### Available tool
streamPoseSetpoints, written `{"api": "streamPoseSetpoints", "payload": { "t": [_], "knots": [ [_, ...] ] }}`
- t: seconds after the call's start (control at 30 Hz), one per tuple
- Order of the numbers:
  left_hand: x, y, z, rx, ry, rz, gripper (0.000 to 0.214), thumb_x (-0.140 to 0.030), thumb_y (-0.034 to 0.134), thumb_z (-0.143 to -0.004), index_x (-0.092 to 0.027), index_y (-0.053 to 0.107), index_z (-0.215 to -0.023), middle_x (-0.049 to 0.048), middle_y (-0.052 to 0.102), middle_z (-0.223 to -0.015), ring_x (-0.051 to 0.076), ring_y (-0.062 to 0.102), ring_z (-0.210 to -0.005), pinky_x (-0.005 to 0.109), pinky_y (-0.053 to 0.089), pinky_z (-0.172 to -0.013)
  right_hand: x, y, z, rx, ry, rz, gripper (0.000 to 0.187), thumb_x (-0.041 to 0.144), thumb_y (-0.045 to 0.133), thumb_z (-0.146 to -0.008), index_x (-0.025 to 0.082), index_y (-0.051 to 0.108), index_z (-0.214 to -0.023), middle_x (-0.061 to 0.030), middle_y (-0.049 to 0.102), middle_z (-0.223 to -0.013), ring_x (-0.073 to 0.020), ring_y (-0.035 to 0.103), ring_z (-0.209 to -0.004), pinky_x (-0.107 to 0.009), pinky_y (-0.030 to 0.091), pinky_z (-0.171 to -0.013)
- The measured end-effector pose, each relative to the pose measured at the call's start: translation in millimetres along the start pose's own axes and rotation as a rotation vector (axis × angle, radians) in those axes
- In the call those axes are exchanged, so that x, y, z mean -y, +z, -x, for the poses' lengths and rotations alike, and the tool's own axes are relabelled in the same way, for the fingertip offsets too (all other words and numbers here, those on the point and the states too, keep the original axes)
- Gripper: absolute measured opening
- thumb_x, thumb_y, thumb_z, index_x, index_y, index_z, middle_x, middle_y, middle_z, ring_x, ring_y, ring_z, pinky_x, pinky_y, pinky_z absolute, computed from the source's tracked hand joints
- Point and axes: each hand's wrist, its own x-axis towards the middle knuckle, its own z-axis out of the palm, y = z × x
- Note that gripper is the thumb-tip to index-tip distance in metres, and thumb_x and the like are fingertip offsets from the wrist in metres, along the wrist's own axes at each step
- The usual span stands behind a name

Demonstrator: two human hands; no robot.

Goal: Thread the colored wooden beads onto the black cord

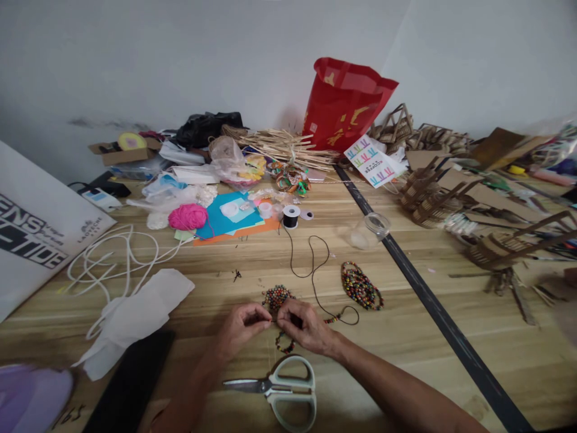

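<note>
My left hand (243, 328) and my right hand (305, 328) meet over the wooden table (406, 337), both pinched on a black cord (312, 264) threaded with coloured beads (285, 346). The cord runs back to a black spool (291, 216). A small heap of loose beads (276, 296) lies just beyond my fingers. A finished coil of beaded string (361, 286) rests to the right. Pale-handled scissors (282, 388) lie shut right below my hands.
White cloth (135, 316) and white cord (108, 258) lie at the left, a pink yarn ball (188, 216) and coloured paper (225, 219) behind. A clear jar (370, 231), a red bag (345, 102), straw bundle (283, 147) and cardboard models (451, 186) fill the back and right.
</note>
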Motion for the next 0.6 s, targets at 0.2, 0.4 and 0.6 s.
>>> {"api": "streamPoseSetpoints", "payload": {
  "t": [0.2, 0.4, 0.6],
  "knots": [
    [0.9, 0.2, -0.2, 0.010, 0.018, -0.026, 0.008, -0.022, 0.065, -0.067, -0.015, 0.065, -0.070, 0.0014, 0.066, -0.067, 0.016, 0.058, -0.065, 0.026, 0.044, -0.065, 1.4, 0.0, -1.1, 0.005, 0.010, 0.001, 0.015, 0.022, 0.050, -0.088, 0.015, 0.057, -0.076, -0.0010, 0.053, -0.069, -0.0120, 0.049, -0.064, -0.021, 0.039, -0.060],
    [-0.1, 0.2, -0.1, 0.014, 0.000, -0.034, 0.011, -0.025, 0.066, -0.068, -0.015, 0.065, -0.072, 0.0015, 0.065, -0.067, 0.017, 0.058, -0.067, 0.027, 0.044, -0.066, 0.9, -0.1, -0.9, 0.001, 0.004, 0.006, 0.014, 0.022, 0.050, -0.088, 0.015, 0.057, -0.077, -0.0014, 0.054, -0.069, -0.0121, 0.049, -0.064, -0.022, 0.040, -0.061],
    [0.5, 0.8, -0.1, 0.006, 0.013, -0.022, 0.011, -0.025, 0.066, -0.067, -0.015, 0.066, -0.071, 0.0016, 0.065, -0.067, 0.016, 0.057, -0.065, 0.027, 0.044, -0.065, -0.3, 0.6, -0.8, -0.001, -0.004, 0.006, 0.014, 0.021, 0.051, -0.088, 0.015, 0.057, -0.077, -0.0014, 0.053, -0.069, -0.0123, 0.049, -0.064, -0.022, 0.040, -0.060]
  ]
}}
